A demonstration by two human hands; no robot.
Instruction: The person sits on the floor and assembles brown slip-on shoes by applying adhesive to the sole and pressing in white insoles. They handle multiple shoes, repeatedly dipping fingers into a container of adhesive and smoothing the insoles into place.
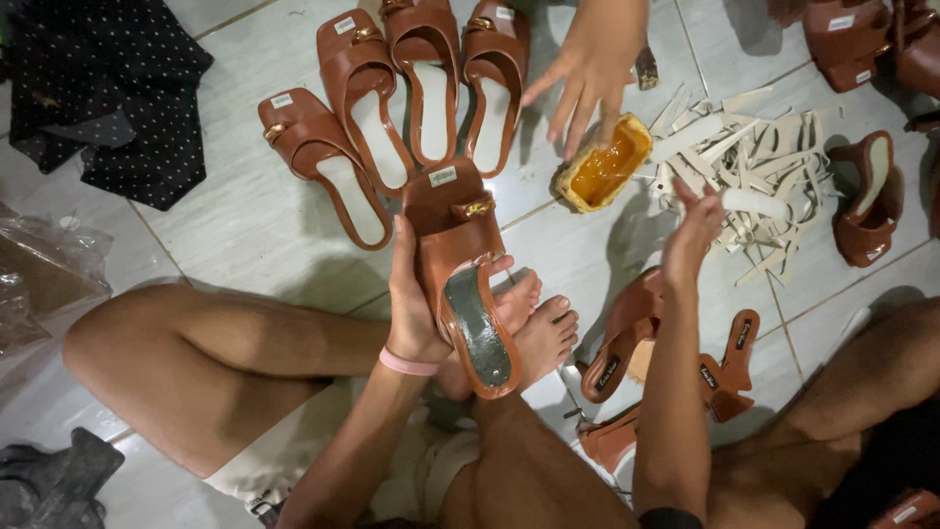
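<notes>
My left hand [411,304], with a pink band at the wrist, grips a brown open-toe sandal [460,264] by its side. The sandal is tilted up over my crossed feet, and its footbed is dark and glossy. My right hand [690,230] reaches out to a heap of white insole pieces [754,147], its fingertips closed on the end of one white insole [759,203]. Another person's hand [587,64] comes in from the top with its fingers spread, just above a yellow tub of amber glue [607,162].
Several finished brown sandals [392,108] lie in a row on the tiled floor ahead. More sandals lie at the right [867,196] and beside my right forearm [622,338]. Brown sole pieces [734,358] lie near my knee. A black dotted cloth [108,88] and a plastic bag [49,264] are at the left.
</notes>
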